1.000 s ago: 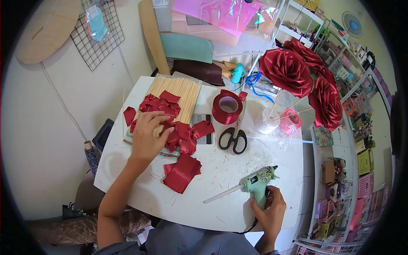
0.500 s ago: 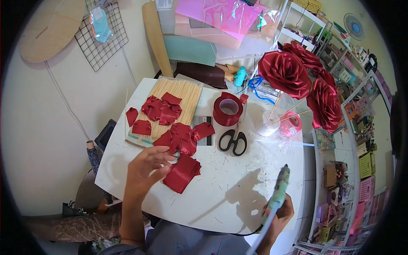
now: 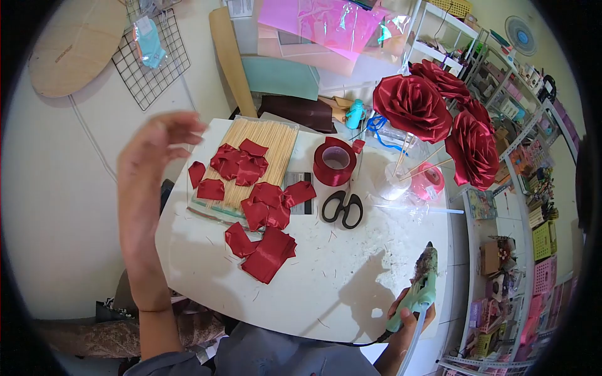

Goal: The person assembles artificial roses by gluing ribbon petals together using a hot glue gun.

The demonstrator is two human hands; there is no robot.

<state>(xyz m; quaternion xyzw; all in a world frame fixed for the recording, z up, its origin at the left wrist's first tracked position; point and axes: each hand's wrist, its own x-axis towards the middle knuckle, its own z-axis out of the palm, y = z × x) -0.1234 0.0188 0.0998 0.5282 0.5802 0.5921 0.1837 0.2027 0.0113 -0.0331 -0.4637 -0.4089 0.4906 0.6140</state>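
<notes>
My left hand (image 3: 164,139) is raised at the table's left edge, slightly blurred, its fingers loosely curved and apart with nothing visible between them. Low on the right, my right hand (image 3: 411,319) grips a pale green glue gun (image 3: 421,289), its nozzle up and a glue stick trailing from its back. Red satin petals (image 3: 240,164) lie on a bundle of wooden skewers (image 3: 276,141). More petals (image 3: 266,203) spread in front, with a single petal (image 3: 238,240) beside a stack of red fabric pieces (image 3: 269,255).
Black-handled scissors (image 3: 343,209) lie below a red ribbon roll (image 3: 335,161) on the white table (image 3: 207,269). Large red fabric roses (image 3: 414,108) on sticks stand at the back right, near a pink tape roll (image 3: 429,178). Shelves (image 3: 501,263) line the right side.
My left hand has moved up and left, away from the petals. One petal now lies lower, left of the fabric stack. The glue gun has turned and shifted slightly right.
</notes>
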